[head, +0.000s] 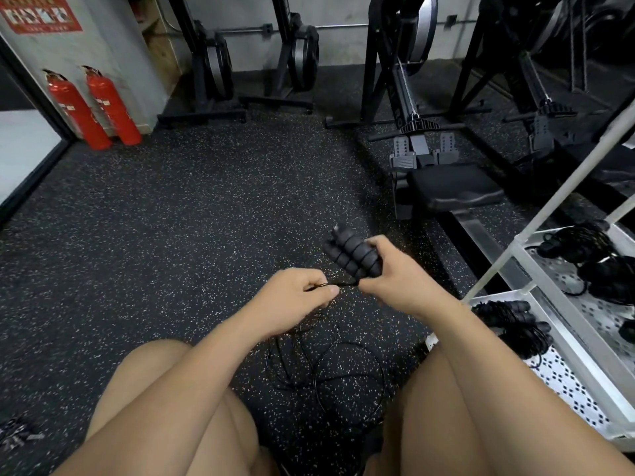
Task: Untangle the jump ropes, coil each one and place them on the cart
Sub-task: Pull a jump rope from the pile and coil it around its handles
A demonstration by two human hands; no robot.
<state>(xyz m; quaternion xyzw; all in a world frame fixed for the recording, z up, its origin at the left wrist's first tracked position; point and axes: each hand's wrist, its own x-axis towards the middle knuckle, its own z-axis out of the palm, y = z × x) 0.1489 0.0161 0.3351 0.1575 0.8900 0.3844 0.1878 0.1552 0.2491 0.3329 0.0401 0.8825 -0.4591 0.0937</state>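
Note:
My right hand point(395, 273) grips the two black ribbed handles point(350, 252) of a jump rope, held together and pointing up to the left. My left hand point(295, 297) pinches the thin black cord point(347, 285) just below the handles. The rest of that cord point(330, 369) lies in loose loops on the floor between my knees. The white cart point(515, 255) stands at the right; coiled black ropes point(512, 321) lie on its lower tray and more ropes point(584, 249) on the tray above.
Speckled black rubber floor point(171, 218) spreads ahead. A rowing machine point(446, 187) sits close at the right front, with more machines along the back wall. Two red fire extinguishers point(96, 108) stand at the left by a pillar. A small dark object point(17, 436) lies at the lower left.

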